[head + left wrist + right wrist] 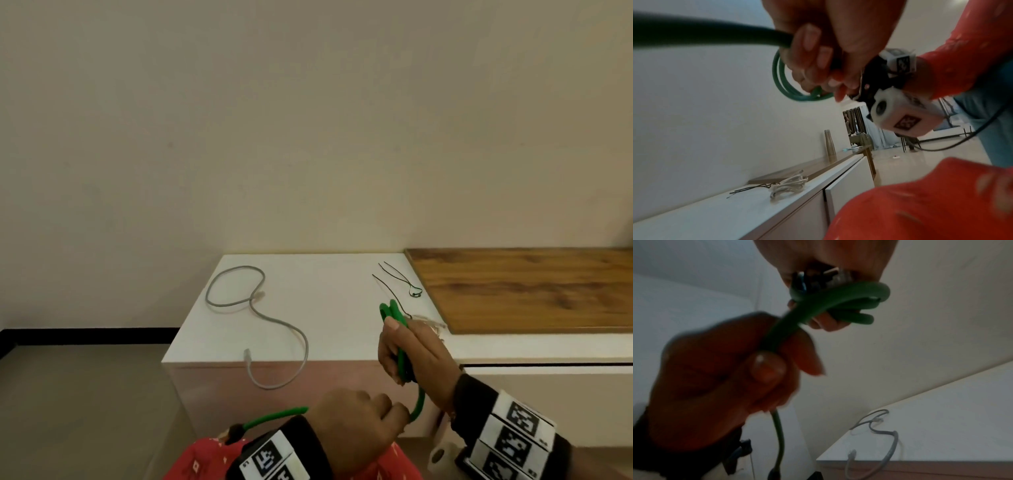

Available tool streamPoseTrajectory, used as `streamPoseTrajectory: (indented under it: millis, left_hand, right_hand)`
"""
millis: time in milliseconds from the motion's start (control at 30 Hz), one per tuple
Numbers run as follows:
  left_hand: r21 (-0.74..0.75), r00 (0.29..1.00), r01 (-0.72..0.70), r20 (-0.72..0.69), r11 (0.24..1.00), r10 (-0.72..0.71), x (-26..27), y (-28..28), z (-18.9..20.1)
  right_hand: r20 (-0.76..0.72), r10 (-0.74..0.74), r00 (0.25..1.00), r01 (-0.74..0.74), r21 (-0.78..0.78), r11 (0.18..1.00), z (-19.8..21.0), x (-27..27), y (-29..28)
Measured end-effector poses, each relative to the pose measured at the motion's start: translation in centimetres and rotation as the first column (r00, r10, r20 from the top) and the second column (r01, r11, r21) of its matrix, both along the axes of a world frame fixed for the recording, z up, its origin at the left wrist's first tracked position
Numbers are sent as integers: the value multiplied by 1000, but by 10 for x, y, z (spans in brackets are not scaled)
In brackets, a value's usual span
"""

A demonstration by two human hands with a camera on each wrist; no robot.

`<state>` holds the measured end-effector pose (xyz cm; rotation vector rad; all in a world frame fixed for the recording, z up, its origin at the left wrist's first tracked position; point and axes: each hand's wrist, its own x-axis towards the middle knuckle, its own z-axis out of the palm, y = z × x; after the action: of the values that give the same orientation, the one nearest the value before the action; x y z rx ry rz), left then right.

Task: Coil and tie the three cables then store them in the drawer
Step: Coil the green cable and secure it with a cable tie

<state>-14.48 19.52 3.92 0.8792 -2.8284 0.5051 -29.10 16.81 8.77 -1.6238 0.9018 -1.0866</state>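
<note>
My right hand [397,353] grips a green cable [391,309] folded into a few loops, held upright over the front edge of the white cabinet top [325,308]. In the right wrist view the loops [840,300] bunch under my fingers. My left hand [380,414], lower and nearer me, holds the free length of that cable; its tail runs left to a black plug [236,430]. A grey cable [274,325] lies loose on the left of the top. A white coiled cable [789,183] lies behind my right hand. The drawer front [849,181] is closed.
Thin black ties [394,277] lie at the back right of the white top. A wooden board [531,287] covers the cabinet further right. A tall metal vase [830,146] stands far along it. A bare wall rises behind and the floor drops away at the left.
</note>
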Motion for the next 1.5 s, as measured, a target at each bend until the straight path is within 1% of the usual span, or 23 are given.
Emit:
streamPoseTrajectory:
  millis: [67,167,300,367,433,500,567,633,667,733,800,833,867,900,933,967,1000,1067,1133,1233,1333,1400,1500]
  left_hand:
    - [-92,993,-2,-116,996,-9,2,1,4]
    - [-182,964,-26,-267,983,-23,7,-3,12]
    - [-206,942,-73,-336,976,-1,19,-9,24]
    - [-208,927,-101,-374,973,16,22,-12,27]
    - [-185,909,-113,-416,976,27,24,-17,27]
    - [-129,893,-125,-446,984,56,25,-20,27]
    - [-27,867,-149,-484,988,118,27,-22,28]
    - [99,822,-139,-544,985,170,28,-23,30]
    - [168,787,-109,-588,980,188,29,-24,31]
    - [331,725,-5,-648,944,231,32,-29,31]
    - [373,660,86,-716,924,227,36,-36,29]
    - [391,622,124,-747,912,235,38,-39,27]
    - [412,579,156,-774,898,255,40,-42,25]
    - [435,535,182,-796,882,283,42,-44,23]
    - [462,489,199,-811,864,321,45,-47,20]
    - [482,445,209,-822,851,357,48,-49,16]
    - [502,406,214,-826,838,391,51,-51,13]
    - [550,363,235,-815,801,453,55,-52,6]
    - [596,363,269,-790,756,494,54,-49,1]
    - [653,417,223,-735,724,534,50,-43,-6]
    - [707,510,147,-653,692,560,40,-31,-10]
    - [695,564,127,-638,708,525,29,-19,-8]
    - [681,593,186,-653,708,472,14,-3,0]
  right_hand:
    - [-117,8,993,-9,-7,1000,-1,-1,-1]
    - [-245,27,969,-17,45,999,0,-3,-4]
    - [-400,97,911,-54,116,992,-6,-2,-8]
    - [-414,152,898,-84,179,980,-7,-1,-8]
    - [-311,263,913,-162,316,935,-6,-1,-6]
    - [-230,352,907,-239,406,882,-3,-2,-4]
    - [-201,408,891,-294,430,854,-3,-5,-5]
    - [-161,472,867,-365,441,820,-5,-7,-6]
    - [-111,505,856,-411,448,794,-6,-8,-6]
    - [58,555,830,-515,460,723,-7,-9,-6]
    - [205,566,799,-585,488,648,-8,-9,-7]
    - [276,564,778,-616,508,602,-8,-8,-9]
    - [362,564,742,-663,519,539,-10,-8,-10]
    - [461,564,685,-725,507,466,-9,-8,-11]
    - [551,556,622,-782,469,411,-8,-7,-11]
    - [622,542,564,-826,415,383,-6,-6,-11]
    - [678,525,515,-855,360,373,-2,-5,-10]
    - [752,486,445,-880,269,390,4,-3,-7]
    - [782,462,419,-873,208,441,8,1,-3]
    - [802,409,434,-824,171,540,11,2,-1]
    - [836,314,449,-759,172,627,11,-2,-5]
    - [850,266,454,-721,175,670,10,-5,-10]
    - [852,226,472,-669,179,721,7,-10,-15]
